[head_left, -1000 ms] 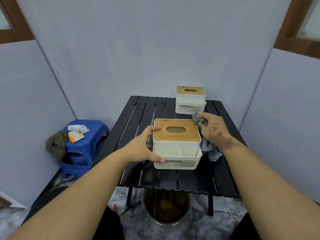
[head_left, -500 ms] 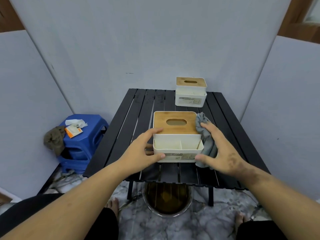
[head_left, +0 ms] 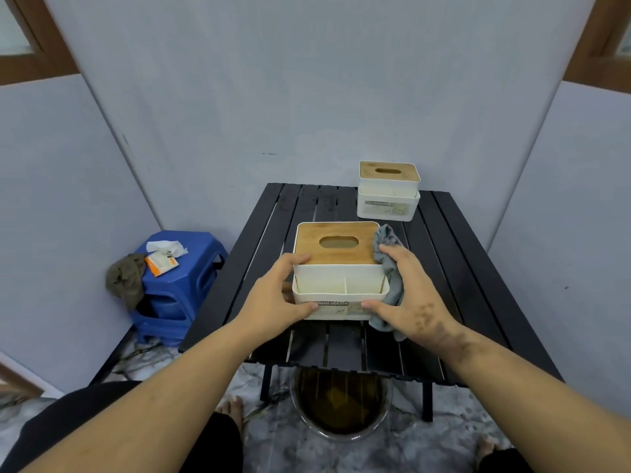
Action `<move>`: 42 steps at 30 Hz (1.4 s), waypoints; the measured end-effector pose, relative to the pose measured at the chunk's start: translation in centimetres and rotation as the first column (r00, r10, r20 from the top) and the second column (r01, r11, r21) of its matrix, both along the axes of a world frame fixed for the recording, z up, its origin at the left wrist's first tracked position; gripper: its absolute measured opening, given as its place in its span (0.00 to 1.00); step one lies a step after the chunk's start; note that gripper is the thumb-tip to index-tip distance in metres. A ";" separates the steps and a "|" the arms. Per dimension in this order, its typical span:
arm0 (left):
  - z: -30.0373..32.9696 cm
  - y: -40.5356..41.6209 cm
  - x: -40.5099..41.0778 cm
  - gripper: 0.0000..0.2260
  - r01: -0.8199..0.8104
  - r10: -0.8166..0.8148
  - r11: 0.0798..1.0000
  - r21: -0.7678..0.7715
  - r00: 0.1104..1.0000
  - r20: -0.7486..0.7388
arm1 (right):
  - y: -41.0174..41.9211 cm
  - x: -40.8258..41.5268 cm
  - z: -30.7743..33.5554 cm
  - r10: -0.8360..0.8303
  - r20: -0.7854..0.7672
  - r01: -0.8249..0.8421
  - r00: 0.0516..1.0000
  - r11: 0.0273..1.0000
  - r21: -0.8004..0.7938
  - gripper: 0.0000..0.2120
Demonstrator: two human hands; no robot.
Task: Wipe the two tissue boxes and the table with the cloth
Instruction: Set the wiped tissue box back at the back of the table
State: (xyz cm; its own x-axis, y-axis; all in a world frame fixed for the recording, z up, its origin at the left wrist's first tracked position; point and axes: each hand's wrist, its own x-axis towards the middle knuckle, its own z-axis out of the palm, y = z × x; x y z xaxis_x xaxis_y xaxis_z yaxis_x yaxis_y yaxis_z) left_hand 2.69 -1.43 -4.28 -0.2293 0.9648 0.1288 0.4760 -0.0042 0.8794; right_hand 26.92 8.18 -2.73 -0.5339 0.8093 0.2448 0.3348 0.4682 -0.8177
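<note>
Head view gives us the near tissue box standing upright near the front edge of the black slatted worktop, a white plastic shell with a wooden lid and an oval slot in it. We judge it light and stiff, probably hollow or nearly so, with smooth walls that could slide on the slats under a sideways push, so it wants bracing from the opposite side while we wipe. Its long axis runs left to right across us; the slot faces up and the open organiser tray with the printed label faces us.

Our left hand is spread against the box's left wall, thumb on the front. Our right hand presses the grey cloth flat against the right wall, fingers closed over the cloth, thumb touching the front face. The cloth is soft and limp, bunched above and below the hand.

The second tissue box sits at the far right of the worktop, well apart, turned the same way.

Off to the left stands a blue stool; a basin sits under the worktop.
</note>
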 end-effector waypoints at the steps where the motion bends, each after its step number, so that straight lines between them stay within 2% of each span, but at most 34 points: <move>1: 0.4 0.1 -0.5 0.34 -0.007 0.007 1.000 0.005 1.000 -0.006 | 0.1 -0.6 0.5 0.021 -0.032 -0.022 0.999 0.999 -0.043 0.41; 3: 1.4 0.8 -1.8 0.34 -0.021 0.022 1.000 0.020 1.000 -0.018 | 0.8 -1.9 1.4 0.032 -0.087 -0.038 0.996 0.997 -0.071 0.40; 7: 3.5 3.8 -5.3 0.34 -0.037 0.039 0.999 0.037 0.998 -0.050 | 3.1 -5.2 3.6 0.015 -0.111 -0.015 0.994 1.000 0.002 0.38; 12: 3.7 9.1 -9.8 0.36 -0.057 0.058 0.998 0.026 0.998 -0.019 | 7.3 -9.8 4.5 -0.012 -0.101 0.012 0.995 1.000 0.001 0.39; 17: 3.4 15.1 -13.8 0.35 -0.089 0.090 0.996 0.023 0.995 -0.034 | 13.3 -14.3 3.3 -0.030 -0.030 0.031 0.999 0.998 0.050 0.44; 22: 3.1 20.9 -17.2 0.31 -0.096 0.098 0.994 0.047 0.995 -0.031 | 18.4 -17.8 2.9 -0.026 -0.058 0.021 0.998 0.996 -0.085 0.41; 25: 2.5 23.7 -18.8 0.30 -0.100 0.101 0.994 0.050 0.995 -0.025 | 22.0 -19.9 1.4 -0.079 -0.024 0.079 0.997 0.996 0.040 0.45; 33: 0.8 27.8 -20.3 0.30 -0.126 0.128 0.991 0.052 0.991 -0.036 | 27.4 -22.6 -0.7 -0.078 0.027 0.075 0.997 0.994 0.073 0.51; 42: 0.1 28.9 -20.2 0.31 -0.165 0.171 0.985 0.057 0.977 -0.124 | 28.7 -23.6 -1.1 -0.132 0.005 0.132 0.991 0.991 0.009 0.50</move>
